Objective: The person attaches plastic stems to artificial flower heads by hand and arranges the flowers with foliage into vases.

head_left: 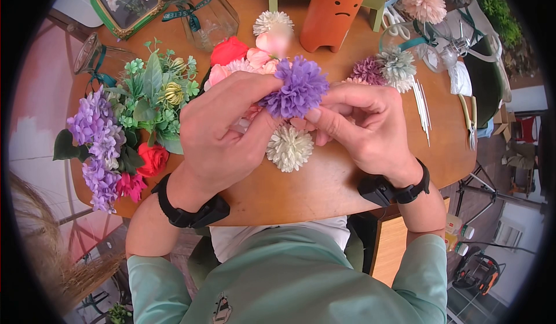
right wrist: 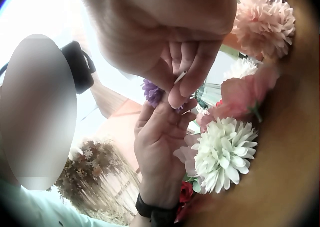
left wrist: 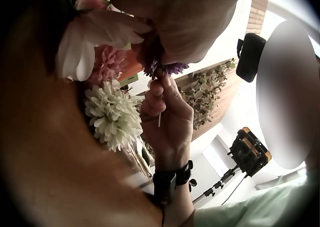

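A ruffled purple artificial flower [head_left: 297, 86] is held up above the table between both hands. My left hand [head_left: 223, 127] pinches it from the left side with thumb and fingers. Close at its other side, my right hand [head_left: 370, 121] grips a thin white stick [right wrist: 181, 77], whose end pokes out between thumb and fingers in the right wrist view. Where stick and bloom meet is hidden behind the fingertips. Below the hands lies a cream-white pompon flower [head_left: 290, 148]. Pink petals and a red rose [head_left: 229, 50] lie just behind the left hand.
Greenery [head_left: 153, 86] and lilac hydrangeas [head_left: 98, 130] lie at left. Glass vases, including a large ribboned one [head_left: 205, 20], and an orange sad-face pot [head_left: 333, 11] stand at the back. Several white sticks [head_left: 422, 107] and pliers [head_left: 469, 118] lie at right.
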Available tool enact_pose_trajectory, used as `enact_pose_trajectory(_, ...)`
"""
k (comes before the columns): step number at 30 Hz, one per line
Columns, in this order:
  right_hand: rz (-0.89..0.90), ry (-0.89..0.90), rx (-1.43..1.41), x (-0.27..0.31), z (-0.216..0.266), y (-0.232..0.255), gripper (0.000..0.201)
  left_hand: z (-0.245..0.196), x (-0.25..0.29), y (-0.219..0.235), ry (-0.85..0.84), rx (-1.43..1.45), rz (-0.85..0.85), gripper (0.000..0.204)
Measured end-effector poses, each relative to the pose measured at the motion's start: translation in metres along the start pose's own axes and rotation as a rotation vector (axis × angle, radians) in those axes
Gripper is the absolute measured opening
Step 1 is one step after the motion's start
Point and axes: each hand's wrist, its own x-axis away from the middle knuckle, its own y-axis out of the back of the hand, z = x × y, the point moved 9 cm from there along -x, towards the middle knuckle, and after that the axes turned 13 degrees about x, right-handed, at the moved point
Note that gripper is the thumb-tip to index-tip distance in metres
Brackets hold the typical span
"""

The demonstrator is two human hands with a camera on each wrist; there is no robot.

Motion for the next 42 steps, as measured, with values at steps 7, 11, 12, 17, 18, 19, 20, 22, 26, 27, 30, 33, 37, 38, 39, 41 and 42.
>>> enact_pose_trajectory(7,0.0,-0.001,0.122,0.001,0.013,0.011,0.005,-0.008,-0.006,-0.005,-0.065,0.035,0.017,0.033)
enact_pose_trajectory(11,-0.157,0.17,0.223,-0.002,0.018,0.058,0.004,-0.003,-0.008,0.004,0.001,0.087,-0.088,0.034)
enact_pose_trajectory(12,-0.259,-0.009,-0.01,0.002,0.018,0.065,0.007,-0.002,-0.008,0.008,0.0,0.087,-0.088,0.034)
enact_pose_trajectory(17,0.295,-0.036,0.302,0.011,0.011,0.073,0.006,0.012,-0.005,-0.006,0.056,-0.203,0.182,0.041)
enact_pose_trajectory(18,0.457,-0.038,0.468,0.015,0.006,0.062,0.007,0.01,-0.006,-0.008,0.056,-0.203,0.184,0.041)
enact_pose_trajectory(19,0.617,-0.04,0.633,0.022,0.001,0.052,0.008,0.007,-0.007,-0.016,0.048,-0.278,0.248,0.044)
enact_pose_trajectory(20,0.636,-0.117,0.742,0.021,-0.005,0.05,0.01,0.006,-0.007,-0.024,0.038,-0.352,0.312,0.047)
enact_pose_trajectory(22,0.582,-0.12,0.8,0.016,-0.007,0.052,0.011,0.004,-0.006,-0.036,-0.027,-0.386,0.381,0.046)
enact_pose_trajectory(26,0.44,-0.215,0.904,0.013,-0.016,0.069,0.016,0.017,0.006,-0.049,-0.033,-0.474,0.54,0.044)
enact_pose_trajectory(27,0.44,-0.213,0.905,0.012,-0.018,0.067,0.016,0.018,0.007,-0.048,-0.033,-0.476,0.539,0.044)
enact_pose_trajectory(30,0.42,-0.239,0.954,0.01,-0.021,0.07,0.019,0.019,0.007,-0.049,-0.005,-0.481,0.534,0.039)
enact_pose_trajectory(33,0.406,-0.26,0.837,0.016,-0.022,0.089,0.018,0.019,0.007,-0.051,0.011,-0.458,0.554,0.038)
enact_pose_trajectory(37,-0.2,-0.41,0.763,0.017,-0.024,0.194,0.013,0.023,0.003,-0.045,0.029,-0.391,0.453,0.035)
enact_pose_trajectory(38,-0.203,-0.444,0.835,0.019,-0.037,0.209,0.02,0.023,0.0,-0.041,0.056,-0.351,0.406,0.034)
enact_pose_trajectory(39,-0.208,-0.447,0.836,0.021,-0.046,0.219,0.02,0.021,0.0,-0.041,0.052,-0.348,0.409,0.034)
enact_pose_trajectory(41,-0.096,-0.481,0.922,0.026,-0.07,0.227,0.03,0.019,-0.001,-0.041,0.053,-0.338,0.397,0.032)
enact_pose_trajectory(42,-0.121,-0.431,1.033,0.026,-0.073,0.228,0.038,0.019,0.0,-0.041,0.05,-0.333,0.398,0.032)
